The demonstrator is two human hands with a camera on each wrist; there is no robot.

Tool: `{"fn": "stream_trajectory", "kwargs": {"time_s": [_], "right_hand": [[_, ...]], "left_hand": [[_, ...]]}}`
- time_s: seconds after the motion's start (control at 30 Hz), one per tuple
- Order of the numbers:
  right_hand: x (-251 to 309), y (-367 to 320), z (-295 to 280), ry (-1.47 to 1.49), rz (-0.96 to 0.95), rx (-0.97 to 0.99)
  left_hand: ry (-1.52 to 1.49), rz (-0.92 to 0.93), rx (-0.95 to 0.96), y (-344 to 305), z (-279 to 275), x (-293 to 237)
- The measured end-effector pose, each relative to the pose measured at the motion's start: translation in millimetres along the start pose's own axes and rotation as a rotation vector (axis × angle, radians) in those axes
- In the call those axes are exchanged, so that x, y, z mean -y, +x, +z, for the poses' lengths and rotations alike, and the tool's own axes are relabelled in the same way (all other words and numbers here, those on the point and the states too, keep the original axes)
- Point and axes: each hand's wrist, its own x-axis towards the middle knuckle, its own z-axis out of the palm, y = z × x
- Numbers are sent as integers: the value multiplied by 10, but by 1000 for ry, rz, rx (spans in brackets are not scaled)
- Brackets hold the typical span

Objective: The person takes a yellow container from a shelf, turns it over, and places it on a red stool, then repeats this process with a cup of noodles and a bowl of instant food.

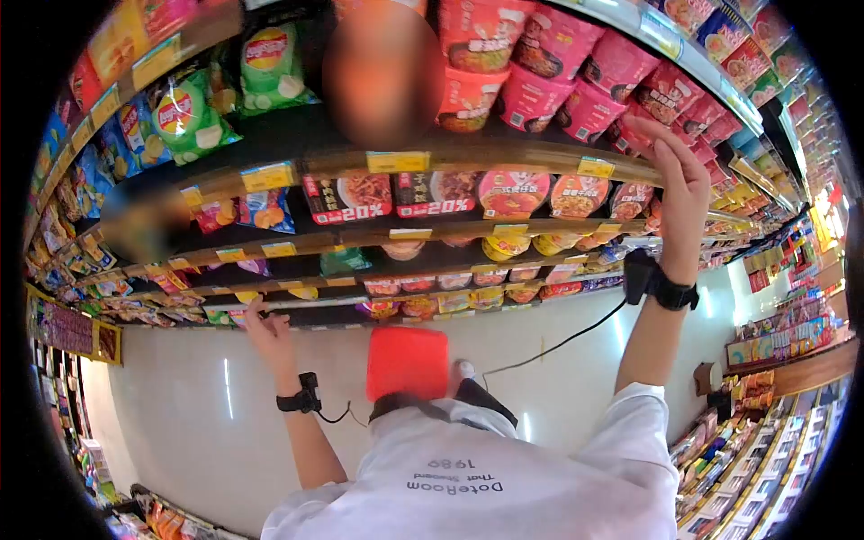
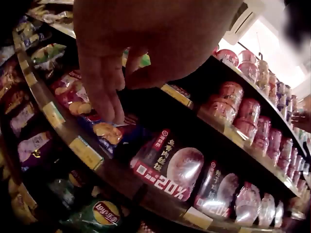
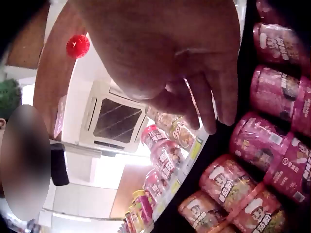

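My right hand (image 1: 681, 175) is raised at the shelf's right part, fingers stretched toward the pink noodle cups (image 1: 531, 101) stacked in two layers. It holds nothing. In the right wrist view the right hand (image 3: 180, 58) has its fingers extended beside rows of pink cups (image 3: 257, 141). Lower down, my left hand (image 1: 270, 335) hangs in front of the lower shelves with loosely bent fingers and nothing in them. The left wrist view has the left hand (image 2: 141, 43) overlapping chip bags (image 2: 109, 133), near a dark boxed meal (image 2: 170, 165) marked 20%.
Green chip bags (image 1: 189, 117) stand at the upper left of the shelving. Boxed meals (image 1: 351, 196) and round bowls (image 1: 513, 193) fill the tier below the cups. A red stool (image 1: 407, 363) stands on the floor before me. Cables hang from both wrist cameras.
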Motion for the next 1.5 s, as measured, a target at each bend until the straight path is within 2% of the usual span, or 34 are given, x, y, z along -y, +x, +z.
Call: {"fn": "stream_trajectory", "kwargs": {"time_s": [0.07,0.2,0.3,0.37,0.4,0.5,0.57,0.7,0.8,0.9,1.0,1.17,1.33,1.5], "right_hand": [[-147,-175,-118,-57,22,6],[-860,-598,-414,14,139,-24],[-1271,-866,-562,86,247,-14],[-1449,-1014,-676,91,340,7],[-1527,-1096,-712,59,333,0],[-1783,-1284,-808,135,415,-29],[-1840,-1349,-854,147,435,-46],[-1876,-1430,-936,150,434,-49],[-1786,-1499,-954,101,406,-45],[-1656,-1627,-918,69,380,-40],[-1491,-1816,-818,78,395,-43],[-947,-2076,-653,-4,387,47],[-636,-2353,-589,-15,342,35],[-694,-2460,-510,21,354,75]], "left_hand": [[195,2,-7,-200,53,-179],[76,-51,-9,-534,569,-370],[257,54,64,-791,1054,-851],[261,7,113,-959,1248,-1242],[252,-11,132,-1001,1301,-1362],[317,23,161,-1133,1207,-1258],[335,-11,124,-1204,1104,-1284],[364,-28,63,-1305,958,-1390],[361,-37,85,-1348,897,-1445],[389,54,91,-1375,825,-1525],[345,50,64,-1488,657,-1573],[308,7,27,-1870,177,-1433],[239,-85,24,-2133,-130,-1282],[269,-28,47,-2132,-179,-1289]]}}
